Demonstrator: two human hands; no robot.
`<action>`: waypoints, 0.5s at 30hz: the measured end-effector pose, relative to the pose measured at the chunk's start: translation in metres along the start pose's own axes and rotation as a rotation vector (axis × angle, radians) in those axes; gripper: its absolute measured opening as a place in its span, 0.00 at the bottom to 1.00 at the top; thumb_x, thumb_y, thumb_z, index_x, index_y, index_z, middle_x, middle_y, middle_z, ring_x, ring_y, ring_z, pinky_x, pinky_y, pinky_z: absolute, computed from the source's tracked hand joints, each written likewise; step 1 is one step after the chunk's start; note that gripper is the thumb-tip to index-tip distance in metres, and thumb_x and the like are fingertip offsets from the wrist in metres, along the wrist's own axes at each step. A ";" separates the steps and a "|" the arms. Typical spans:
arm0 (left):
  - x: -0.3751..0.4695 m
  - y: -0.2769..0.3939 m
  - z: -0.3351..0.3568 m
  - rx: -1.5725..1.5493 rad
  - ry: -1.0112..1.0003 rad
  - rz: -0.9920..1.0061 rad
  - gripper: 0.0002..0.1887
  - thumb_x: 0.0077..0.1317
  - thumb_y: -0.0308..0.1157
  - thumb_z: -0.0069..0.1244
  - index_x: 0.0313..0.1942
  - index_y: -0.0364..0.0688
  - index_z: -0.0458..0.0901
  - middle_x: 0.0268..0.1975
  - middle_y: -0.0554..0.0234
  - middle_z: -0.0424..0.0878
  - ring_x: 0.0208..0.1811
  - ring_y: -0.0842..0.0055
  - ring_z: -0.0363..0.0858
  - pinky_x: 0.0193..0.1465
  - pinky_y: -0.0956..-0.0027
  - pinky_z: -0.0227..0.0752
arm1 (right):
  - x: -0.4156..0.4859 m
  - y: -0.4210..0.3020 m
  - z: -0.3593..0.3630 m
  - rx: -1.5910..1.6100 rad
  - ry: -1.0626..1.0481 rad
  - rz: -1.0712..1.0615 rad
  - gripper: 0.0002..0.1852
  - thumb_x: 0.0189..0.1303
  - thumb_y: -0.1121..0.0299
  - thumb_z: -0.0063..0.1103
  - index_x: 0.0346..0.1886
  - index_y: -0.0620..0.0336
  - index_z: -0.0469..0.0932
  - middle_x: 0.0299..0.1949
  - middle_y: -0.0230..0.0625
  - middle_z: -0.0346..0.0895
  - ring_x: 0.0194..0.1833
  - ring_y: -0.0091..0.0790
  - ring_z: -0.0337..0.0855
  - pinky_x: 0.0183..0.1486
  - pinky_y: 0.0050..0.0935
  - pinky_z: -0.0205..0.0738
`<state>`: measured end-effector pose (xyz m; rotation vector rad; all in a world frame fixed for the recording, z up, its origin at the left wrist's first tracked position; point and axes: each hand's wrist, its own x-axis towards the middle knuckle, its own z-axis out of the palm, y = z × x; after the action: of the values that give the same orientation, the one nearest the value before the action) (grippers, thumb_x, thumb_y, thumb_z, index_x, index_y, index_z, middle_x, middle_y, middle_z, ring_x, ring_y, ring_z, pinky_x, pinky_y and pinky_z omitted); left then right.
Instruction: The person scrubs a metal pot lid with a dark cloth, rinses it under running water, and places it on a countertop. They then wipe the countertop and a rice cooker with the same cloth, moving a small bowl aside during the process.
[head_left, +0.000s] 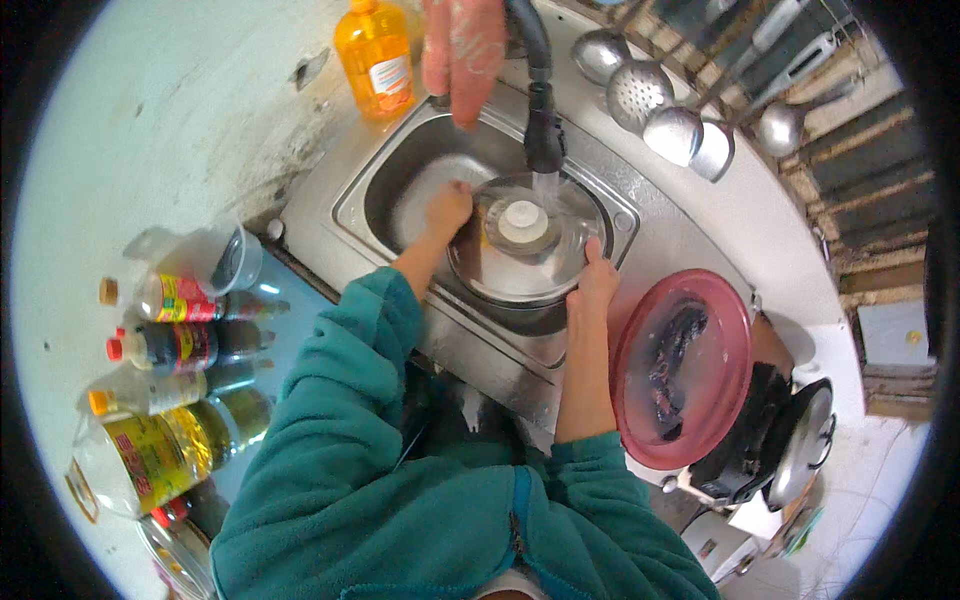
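A round glass pot lid (517, 274) with a metal rim and a pale knob lies over the right part of the steel double sink (420, 161). My left hand (450, 212) grips its left edge, and my right hand (596, 277) holds the lower right edge, thumb on top. Water runs from the black faucet (544, 139) onto the glass beside the knob. A dark round rim shows just under the lid; whether it belongs to a pot cannot be told.
Right of the sink stands a red plastic basin (630, 375) holding a dark item in water. An orange detergent bottle (371, 64) and hanging pink gloves (476, 60) are behind. Sauce and oil bottles (161, 450) line the left wall; steel ladles (641, 94) hang at upper right.
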<state>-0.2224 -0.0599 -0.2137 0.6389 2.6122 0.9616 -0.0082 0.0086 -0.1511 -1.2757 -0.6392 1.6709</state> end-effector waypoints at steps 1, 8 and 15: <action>0.010 0.004 -0.006 -0.034 0.063 0.120 0.14 0.62 0.38 0.43 0.39 0.41 0.82 0.40 0.44 0.79 0.43 0.53 0.77 0.44 0.56 0.70 | -0.005 -0.001 0.000 0.004 -0.009 -0.025 0.12 0.56 0.71 0.60 0.37 0.72 0.74 0.37 0.43 0.77 0.36 0.34 0.78 0.36 0.33 0.75; 0.090 0.056 -0.032 0.008 0.511 0.776 0.17 0.61 0.29 0.46 0.52 0.44 0.73 0.42 0.42 0.77 0.43 0.49 0.76 0.47 0.55 0.69 | -0.021 -0.003 -0.005 0.018 0.020 -0.004 0.09 0.58 0.70 0.58 0.34 0.69 0.74 0.35 0.39 0.77 0.33 0.30 0.77 0.33 0.30 0.73; 0.135 0.082 -0.038 0.291 0.199 0.491 0.19 0.59 0.42 0.51 0.47 0.41 0.74 0.47 0.45 0.75 0.49 0.50 0.72 0.48 0.52 0.66 | -0.018 0.012 -0.009 0.003 0.072 0.022 0.08 0.58 0.71 0.57 0.33 0.67 0.74 0.32 0.38 0.77 0.31 0.30 0.76 0.33 0.30 0.72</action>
<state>-0.3287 0.0420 -0.1463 1.3706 2.8602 0.8022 -0.0032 -0.0135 -0.1556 -1.3386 -0.5812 1.6351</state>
